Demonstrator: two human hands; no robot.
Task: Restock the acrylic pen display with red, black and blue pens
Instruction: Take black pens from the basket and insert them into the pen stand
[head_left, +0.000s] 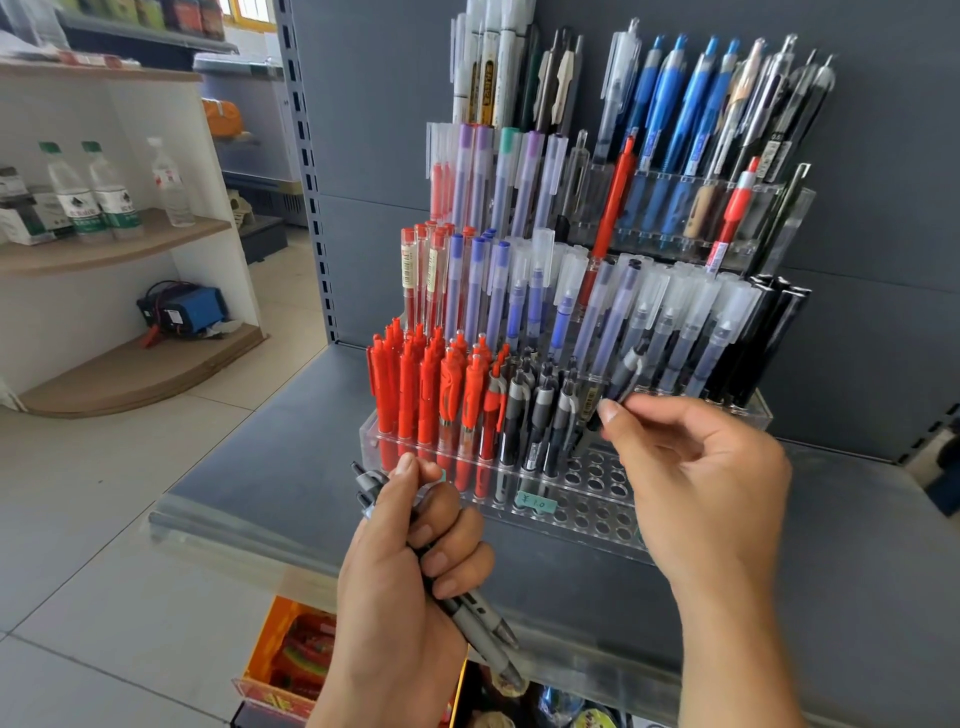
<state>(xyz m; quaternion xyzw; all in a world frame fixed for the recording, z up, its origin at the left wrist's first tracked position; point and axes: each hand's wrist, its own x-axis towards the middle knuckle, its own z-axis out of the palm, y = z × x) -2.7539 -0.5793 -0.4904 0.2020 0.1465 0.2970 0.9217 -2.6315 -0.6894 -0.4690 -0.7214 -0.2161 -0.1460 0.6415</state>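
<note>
Grey metal shelf is carrying the acrylic pen display, a tiered clear rack standing against the far back panel. Its upper tiers are holding capped blue pens and clear-capped pens; its near tier is showing red pens at the left, black pens beside them, and open holes to the right. Left of the shelf, a white corner unit is holding water bottles. The person's left hand is gripping a bundle of black pens, fingers curled round it, near the rack's front edge. The right hand is pinching a single black pen between thumb and fingertips, tilted over the near tier just right of the seated black pens.
</note>
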